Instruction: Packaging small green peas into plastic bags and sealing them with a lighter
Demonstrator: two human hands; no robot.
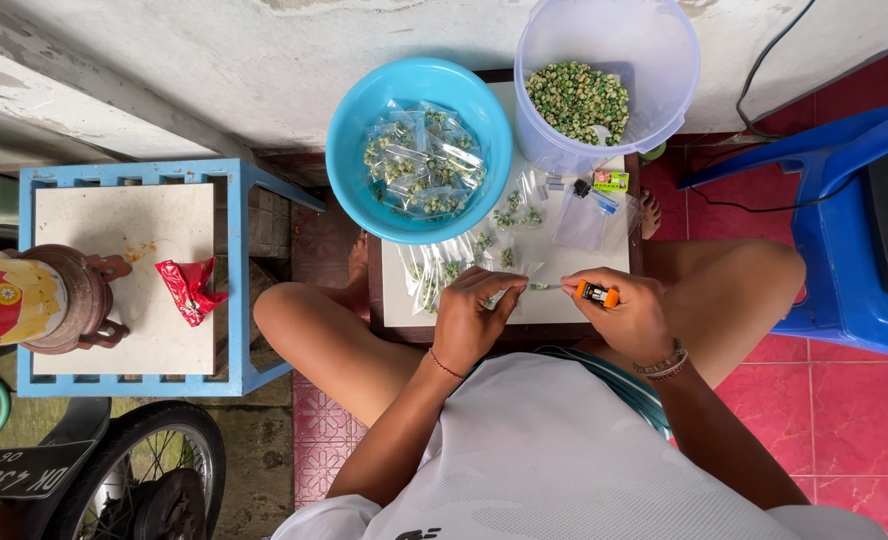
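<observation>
Head view, looking down on our lap: our right hand [632, 318] is closed around an orange lighter [597, 293], its tip held at the mouth of a small clear packet of green peas [524, 289], while our left hand [472, 318] pinches that packet at its other end between thumb and fingers. Both hands work over a white board [564, 262] resting across our knees. Beside them on the board lie several filled packets [442, 268] and a few empty clear bags [582, 218]. Farther out, a blue bowl [349, 130] holds a heap of finished packets, and a clear plastic tub [609, 45] has loose green peas [577, 100] covering its bottom. We judge the work well under way but far from done: 1 bowl is filling, yet plenty of peas remain unbagged. A blue stool [244, 270] with a red wrapper [190, 288] stands to our left.
</observation>
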